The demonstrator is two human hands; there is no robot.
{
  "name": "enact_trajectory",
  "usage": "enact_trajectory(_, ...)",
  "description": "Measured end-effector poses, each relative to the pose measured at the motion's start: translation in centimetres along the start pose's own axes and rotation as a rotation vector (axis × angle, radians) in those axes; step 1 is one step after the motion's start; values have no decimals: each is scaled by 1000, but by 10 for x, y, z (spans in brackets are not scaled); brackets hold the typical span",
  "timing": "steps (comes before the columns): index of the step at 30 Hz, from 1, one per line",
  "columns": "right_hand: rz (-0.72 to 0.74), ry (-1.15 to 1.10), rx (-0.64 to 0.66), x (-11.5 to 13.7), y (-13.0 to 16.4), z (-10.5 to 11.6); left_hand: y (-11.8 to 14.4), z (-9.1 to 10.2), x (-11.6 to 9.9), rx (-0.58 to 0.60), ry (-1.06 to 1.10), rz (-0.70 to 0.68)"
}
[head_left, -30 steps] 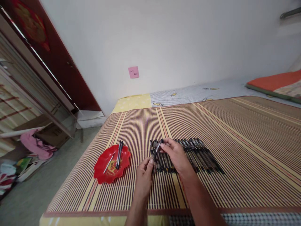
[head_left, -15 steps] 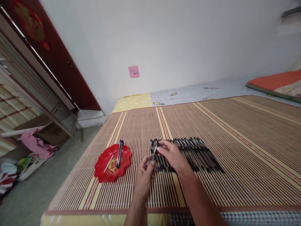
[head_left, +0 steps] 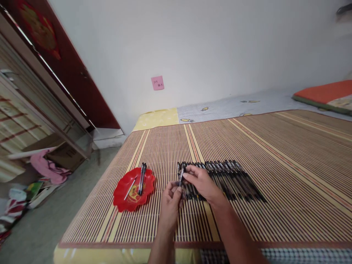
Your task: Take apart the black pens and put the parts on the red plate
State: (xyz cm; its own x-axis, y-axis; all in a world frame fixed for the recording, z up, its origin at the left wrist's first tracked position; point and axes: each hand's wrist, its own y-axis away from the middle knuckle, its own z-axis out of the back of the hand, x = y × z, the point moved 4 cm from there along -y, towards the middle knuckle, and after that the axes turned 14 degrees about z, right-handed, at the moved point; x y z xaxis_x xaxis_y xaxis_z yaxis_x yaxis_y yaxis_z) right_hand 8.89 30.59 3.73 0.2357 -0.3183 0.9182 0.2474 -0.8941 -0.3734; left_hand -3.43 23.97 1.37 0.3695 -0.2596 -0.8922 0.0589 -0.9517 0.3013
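The bare left hand [head_left: 171,198] and bare right hand [head_left: 200,180], forearms angled inward, pinch one slim black pen [head_left: 182,175] at opposite ends. A tan-and-brown striped mat [head_left: 165,146] stretches far beyond the grip, its brown border [head_left: 137,245] nearer. Rightward lie many black-capped clear pens [head_left: 231,179], uncountable; leftward, one scalloped red dish [head_left: 121,194] bears two black pens [head_left: 142,179].

From here I see a glossy, scalloped red plastic dish [head_left: 120,192], smooth, slim black plastic pens [head_left: 237,182], a ribbed, matt brown-striped mat [head_left: 170,146].
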Motion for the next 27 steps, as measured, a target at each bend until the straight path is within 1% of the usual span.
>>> enact_trajectory(3, 17, 35, 80, -2, 1, -4, 0, 0, -1, -11, -29, -36)
enact_trajectory(5, 31, 37, 91, -2, 2, -5, -1, 2, -1, -26, -35, -52)
enact_trajectory(7, 44, 36, 74, -3, 2, -3, -1, 4, -2, -39, -58, -76)
enact_trajectory(12, 25, 36, 44, -8, 3, 0, -3, 9, -6, -63, -218, -108)
enact_trajectory(17, -4, -8, -22, -10, 2, 2, 1, 11, -12, -143, -323, -136)
enact_trajectory(21, -39, -75, -16, -10, 2, -1, 5, 13, -20, -159, -397, -140)
enact_trajectory(23, -59, -113, -15, -10, 3, -1, 5, 21, -29, -193, -427, -170)
enact_trajectory(24, -63, -112, -19, -11, 3, 0, 5, 29, -34, -233, -443, -187)
enact_trajectory(27, -52, -58, -43, -16, 3, 5, 4, 60, -50, -406, -514, -242)
